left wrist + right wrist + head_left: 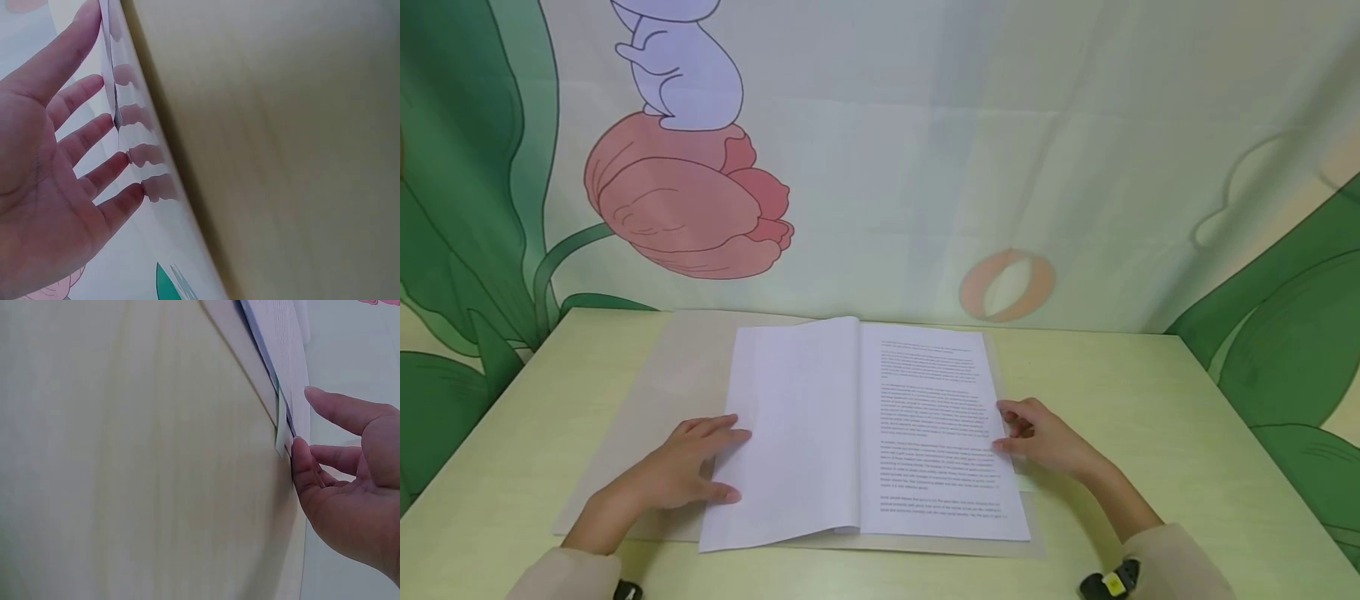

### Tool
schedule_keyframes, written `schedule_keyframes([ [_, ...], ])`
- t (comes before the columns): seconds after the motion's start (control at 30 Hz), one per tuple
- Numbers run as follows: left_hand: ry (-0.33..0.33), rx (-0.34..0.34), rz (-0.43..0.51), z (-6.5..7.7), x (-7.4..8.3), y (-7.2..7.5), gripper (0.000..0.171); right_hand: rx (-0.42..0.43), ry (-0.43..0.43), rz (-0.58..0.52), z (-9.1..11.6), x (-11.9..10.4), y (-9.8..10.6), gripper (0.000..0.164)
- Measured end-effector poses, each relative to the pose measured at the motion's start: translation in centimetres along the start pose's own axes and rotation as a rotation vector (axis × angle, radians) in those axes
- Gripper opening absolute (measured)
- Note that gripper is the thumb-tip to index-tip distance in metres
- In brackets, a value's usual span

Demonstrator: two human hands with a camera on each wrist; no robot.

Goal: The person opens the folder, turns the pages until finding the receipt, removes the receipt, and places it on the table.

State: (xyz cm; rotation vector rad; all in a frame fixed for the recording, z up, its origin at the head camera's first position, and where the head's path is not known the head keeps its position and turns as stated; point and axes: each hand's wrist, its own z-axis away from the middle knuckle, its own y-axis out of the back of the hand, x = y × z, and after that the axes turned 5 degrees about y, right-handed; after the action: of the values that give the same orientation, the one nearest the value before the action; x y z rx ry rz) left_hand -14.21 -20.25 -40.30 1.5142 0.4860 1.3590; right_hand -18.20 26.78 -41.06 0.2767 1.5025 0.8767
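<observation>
An open booklet of white sheets [797,417] lies on the table inside a pale, see-through cover [700,350]. Its left page is blank and its right page [936,425] carries printed text. My left hand [681,467] rests with spread fingers at the left page's outer edge; the left wrist view shows the hand [50,162] with fingertips at the paper edge. At the right page's outer edge is my right hand [1045,437]. The right wrist view shows that hand [350,481] with a fingertip touching the page edge and the thumb apart from it.
A pale green strip [280,428] sticks out from under the sheets near my right hand. The light wood table [1120,400] extends on both sides. Behind it hangs a cloth [880,167] printed with a flower and leaves.
</observation>
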Motion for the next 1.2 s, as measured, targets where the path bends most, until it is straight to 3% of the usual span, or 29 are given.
schedule_keyframes([
  [0.37,0.004,-0.014,-0.002,-0.05,0.13,0.09,0.076,-0.013,0.031,-0.004,-0.13,0.21,0.20,0.060],
  [0.9,0.009,-0.014,-0.002,-0.01,0.03,-0.04,0.076,-0.009,-0.035,-0.029,-0.20,0.21,0.11,0.070],
  [1.2,0.008,-0.012,0.009,-0.01,0.01,-0.12,0.076,-0.010,-0.019,-0.033,-0.07,0.16,0.17,0.068],
])
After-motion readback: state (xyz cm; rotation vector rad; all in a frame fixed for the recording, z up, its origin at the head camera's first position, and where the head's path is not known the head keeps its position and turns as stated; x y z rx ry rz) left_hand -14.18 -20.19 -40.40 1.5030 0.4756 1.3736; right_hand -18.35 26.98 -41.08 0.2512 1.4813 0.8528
